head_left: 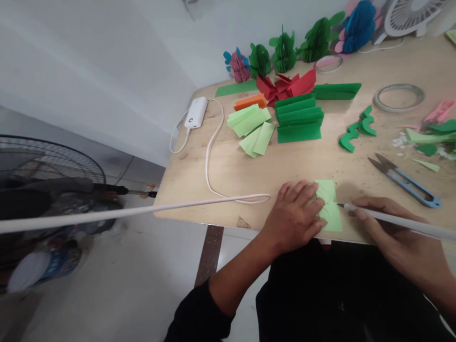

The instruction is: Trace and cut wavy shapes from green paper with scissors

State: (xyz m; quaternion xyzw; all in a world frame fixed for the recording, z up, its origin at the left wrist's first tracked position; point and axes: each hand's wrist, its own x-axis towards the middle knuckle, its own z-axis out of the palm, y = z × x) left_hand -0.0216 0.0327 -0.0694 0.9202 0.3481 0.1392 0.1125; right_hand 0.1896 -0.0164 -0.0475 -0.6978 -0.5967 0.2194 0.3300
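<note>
Our left hand (294, 213) lies flat, fingers spread, pinning a light green paper (329, 205) on the surface (228, 166). Our right hand (388, 228) is clamped on a white pen (388, 219), tip at the paper's edge, with snips (404, 180) just beyond.

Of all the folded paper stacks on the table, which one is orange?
The small orange stack, lying between the light green stack and the red stack. It is the only orange one; the others are green or red.

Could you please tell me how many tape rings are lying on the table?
2: one tape ring lies at the right, beyond the snips; a second tape ring lies farther back, before the paper plants. Others may be out of view.
</note>
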